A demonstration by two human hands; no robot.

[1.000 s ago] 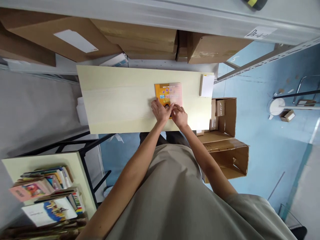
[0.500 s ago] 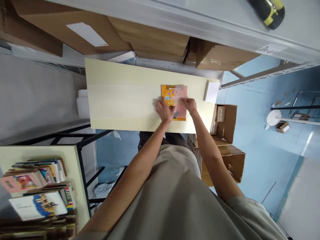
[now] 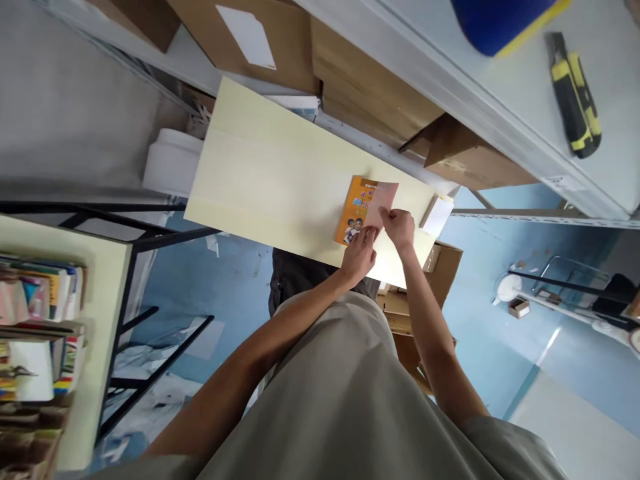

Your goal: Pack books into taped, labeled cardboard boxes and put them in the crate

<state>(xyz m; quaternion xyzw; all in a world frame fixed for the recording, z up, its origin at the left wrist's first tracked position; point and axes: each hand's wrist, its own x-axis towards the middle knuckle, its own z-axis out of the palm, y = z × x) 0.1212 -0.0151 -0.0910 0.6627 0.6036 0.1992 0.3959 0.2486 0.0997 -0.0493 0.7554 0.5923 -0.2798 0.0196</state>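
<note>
An orange book (image 3: 357, 209) with a colourful cover lies on a pale yellow table (image 3: 270, 180). My right hand (image 3: 400, 228) pinches a pink sheet (image 3: 382, 202) that covers the book's right part, its near edge lifted off the cover. My left hand (image 3: 360, 253) rests at the book's near edge, fingertips touching the cover. A small white pad (image 3: 437, 215) lies on the table just right of the book.
Cardboard boxes (image 3: 365, 87) sit on a shelf behind the table. A yellow-black utility knife (image 3: 575, 93) and a blue object (image 3: 500, 23) lie on the grey shelf above. Open cardboard boxes (image 3: 440, 280) stand on the blue floor at right. A second table with book stacks (image 3: 35, 313) is at left.
The view has swung and tilted to the left. My right hand has taken the pink sheet by its edge and lifted it; my left hand has slid to the book's near corner.
</note>
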